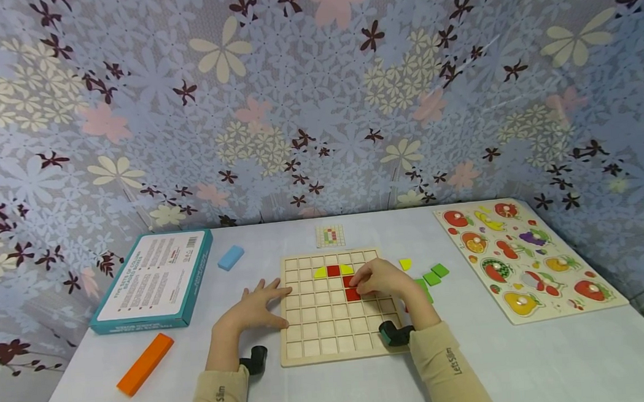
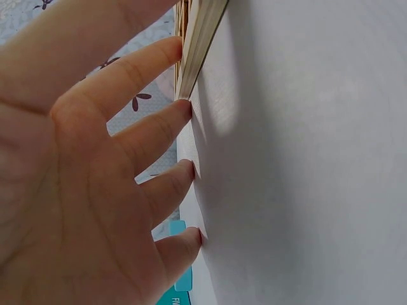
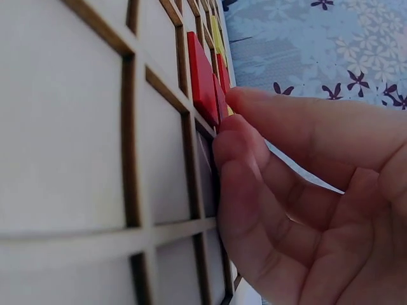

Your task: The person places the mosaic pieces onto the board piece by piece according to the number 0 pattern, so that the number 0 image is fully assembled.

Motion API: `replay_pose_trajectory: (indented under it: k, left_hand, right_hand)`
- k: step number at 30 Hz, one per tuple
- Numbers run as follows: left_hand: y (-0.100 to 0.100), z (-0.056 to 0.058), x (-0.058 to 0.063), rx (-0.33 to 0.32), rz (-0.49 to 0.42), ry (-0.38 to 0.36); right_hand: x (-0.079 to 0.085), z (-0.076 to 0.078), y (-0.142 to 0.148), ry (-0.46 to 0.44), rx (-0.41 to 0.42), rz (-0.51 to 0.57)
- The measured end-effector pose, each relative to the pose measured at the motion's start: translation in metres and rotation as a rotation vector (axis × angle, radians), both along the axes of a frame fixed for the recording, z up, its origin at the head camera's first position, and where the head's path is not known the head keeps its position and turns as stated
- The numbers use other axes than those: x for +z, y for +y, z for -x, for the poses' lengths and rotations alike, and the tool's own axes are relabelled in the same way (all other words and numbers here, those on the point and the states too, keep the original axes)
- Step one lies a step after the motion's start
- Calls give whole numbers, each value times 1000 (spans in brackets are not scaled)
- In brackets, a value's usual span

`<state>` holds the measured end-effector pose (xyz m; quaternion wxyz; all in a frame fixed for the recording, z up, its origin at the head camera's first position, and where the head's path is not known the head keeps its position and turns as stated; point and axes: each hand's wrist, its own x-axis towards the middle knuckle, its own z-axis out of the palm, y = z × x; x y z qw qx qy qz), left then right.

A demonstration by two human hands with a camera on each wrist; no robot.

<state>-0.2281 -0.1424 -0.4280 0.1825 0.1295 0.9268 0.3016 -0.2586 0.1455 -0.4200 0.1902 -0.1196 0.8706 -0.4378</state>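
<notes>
A wooden grid board (image 1: pixel 308 331) lies on the table. Along its upper part sit a red square tile (image 1: pixel 333 271) between two yellow rounded tiles (image 1: pixel 320 273), with more red square tiles (image 1: pixel 352 294) below and to the right. My right hand (image 1: pixel 384 278) is bent over these lower tiles, and its thumb and index fingertips meet the edge of a red square (image 3: pixel 219 98); the fingers partly cover it. A nearer red square (image 3: pixel 201 79) stands slightly proud of its cell. My left hand (image 1: pixel 253 308) spreads its fingers at the board's left edge, with fingertips touching the board and the tabletop.
Loose green tiles (image 1: pixel 432 278) and a yellow tile (image 1: pixel 406 263) lie right of the board. A small pattern card (image 1: pixel 330 236) sits behind it. Leftward are a blue block (image 1: pixel 231 257), an orange bar (image 1: pixel 145 364) and a teal box (image 1: pixel 149 276); a fruit puzzle board (image 1: pixel 530 262) lies far right.
</notes>
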Motion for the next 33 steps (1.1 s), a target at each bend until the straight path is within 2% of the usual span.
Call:
replay_pose_trajectory:
  k: [8,14,20,27,33]
  left_hand:
    - [0,2,-1,1,4,-9]
    - [1,1,-2,-1,-6,-18]
    - [1,0,-3,2,-8,-12]
    - [0,1,-3,2,3,-7]
    - [-1,1,-2,7,-1,-8]
  right_hand:
    - [3,2,4,15,-1,29]
    - [6,3,11,54,-43,16]
    - [7,2,27,72,-80,75]
    - [7,-2,48,25,-143,96]
    - [3,-5,65,18,-135,92]
